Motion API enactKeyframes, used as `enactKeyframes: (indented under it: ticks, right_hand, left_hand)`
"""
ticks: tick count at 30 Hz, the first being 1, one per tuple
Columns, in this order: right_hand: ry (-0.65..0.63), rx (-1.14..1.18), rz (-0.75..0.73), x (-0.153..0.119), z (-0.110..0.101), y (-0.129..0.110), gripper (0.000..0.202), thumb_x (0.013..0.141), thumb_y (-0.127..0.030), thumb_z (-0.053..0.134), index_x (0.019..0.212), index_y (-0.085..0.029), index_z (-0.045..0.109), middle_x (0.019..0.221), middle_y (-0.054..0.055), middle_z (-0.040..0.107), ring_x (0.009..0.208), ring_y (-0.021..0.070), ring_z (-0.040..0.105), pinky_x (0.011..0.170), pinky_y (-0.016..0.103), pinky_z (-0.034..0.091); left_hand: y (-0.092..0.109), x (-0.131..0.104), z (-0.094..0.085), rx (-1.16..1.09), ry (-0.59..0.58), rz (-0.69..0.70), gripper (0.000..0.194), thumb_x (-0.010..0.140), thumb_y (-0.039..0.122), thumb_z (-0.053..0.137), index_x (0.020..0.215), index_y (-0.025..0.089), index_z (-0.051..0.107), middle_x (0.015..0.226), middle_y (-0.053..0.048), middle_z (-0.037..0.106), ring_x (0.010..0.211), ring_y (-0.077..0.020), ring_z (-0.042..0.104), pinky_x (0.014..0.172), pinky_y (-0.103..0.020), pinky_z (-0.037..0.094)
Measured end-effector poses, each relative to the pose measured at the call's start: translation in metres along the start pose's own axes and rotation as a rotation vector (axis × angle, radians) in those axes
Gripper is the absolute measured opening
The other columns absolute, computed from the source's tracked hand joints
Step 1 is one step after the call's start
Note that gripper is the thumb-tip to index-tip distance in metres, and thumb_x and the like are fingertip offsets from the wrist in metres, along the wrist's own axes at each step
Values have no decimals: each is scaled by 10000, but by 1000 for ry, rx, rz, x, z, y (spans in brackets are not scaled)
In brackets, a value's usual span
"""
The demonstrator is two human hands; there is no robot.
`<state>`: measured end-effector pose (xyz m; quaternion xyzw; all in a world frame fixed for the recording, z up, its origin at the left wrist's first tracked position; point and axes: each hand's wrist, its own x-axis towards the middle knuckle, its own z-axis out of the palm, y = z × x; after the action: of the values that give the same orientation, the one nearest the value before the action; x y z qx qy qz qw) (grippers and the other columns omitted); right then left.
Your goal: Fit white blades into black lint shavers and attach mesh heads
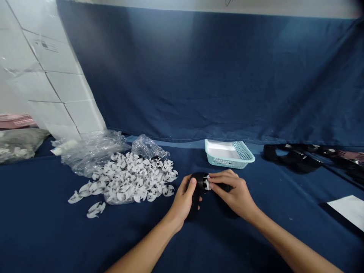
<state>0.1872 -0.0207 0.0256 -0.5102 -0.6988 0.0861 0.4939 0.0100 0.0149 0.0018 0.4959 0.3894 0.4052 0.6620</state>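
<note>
My left hand [183, 199] is closed around the handle of a black housing shaped like a hair dryer [198, 182], thumb pressed on its upper side. The housing's open round end faces right. At that opening, my right hand [231, 191] pinches a small white plastic piece [207, 182] between thumb and fingers. The piece sits at the mouth of the housing; how deep it goes is hidden. Left of my hands lies a heap of similar white plastic pieces [133, 176], with a few loose ones [96, 209] in front of it.
Behind my hands stands a light blue basket [230, 163] with something white inside. Clear plastic bags [93, 149] lie behind the heap. Black straps or cables [295, 159] and a white sheet [349, 210] are at right. White boxes [62, 83] are stacked back left, beside a dark blue curtain [216, 76].
</note>
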Motion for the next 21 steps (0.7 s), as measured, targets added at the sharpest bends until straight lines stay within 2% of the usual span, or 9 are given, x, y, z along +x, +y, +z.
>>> enactKeyframes:
  ticks: [3,6,9,12,17,21]
  right_hand:
    - [-21,-141,-155,2,-7,-2,146,867,-222,647,918,-315,747,1022,3,740,877,240,622,814,450,445]
    - [-52,-218,-232,5,-11,-5,158,865,-186,638,953,-286,723,1027,-4,740,859,223,608,798,424,430]
    - [-45,-255,-229,8,-13,-8,134,838,-195,660,955,-252,691,972,12,740,865,228,608,781,403,423]
    - [-46,-297,-229,8,-13,-10,61,868,-215,627,904,-234,671,938,25,727,862,223,611,761,384,412]
    - [-145,-378,-261,3,-16,-11,176,917,-159,528,1007,-239,656,1024,29,710,876,208,609,758,368,397]
    - [-153,-447,-268,0,-19,-11,159,882,-133,549,967,-221,650,912,17,714,808,196,608,749,360,388]
  left_hand:
    - [0,-1,1,-26,-28,-60,576,807,689,518,1133,216,556,727,0,582,594,-147,609,463,-217,486]
    - [0,-2,1,-60,-61,-102,564,810,701,500,1073,205,562,670,4,580,561,-142,594,448,-206,465]
    - [1,-2,1,-93,-69,-130,552,813,696,507,1066,209,562,647,6,587,546,-142,593,447,-209,466]
    - [2,-2,1,-160,-70,-214,614,796,711,518,1135,200,557,637,0,596,527,-154,603,447,-230,478]
    - [4,-4,2,-298,-128,-359,712,803,730,481,1229,163,535,665,-33,644,447,-144,582,426,-244,468]
    - [5,-5,3,-339,-130,-387,677,812,708,496,1203,158,553,704,-42,665,443,-137,587,426,-241,472]
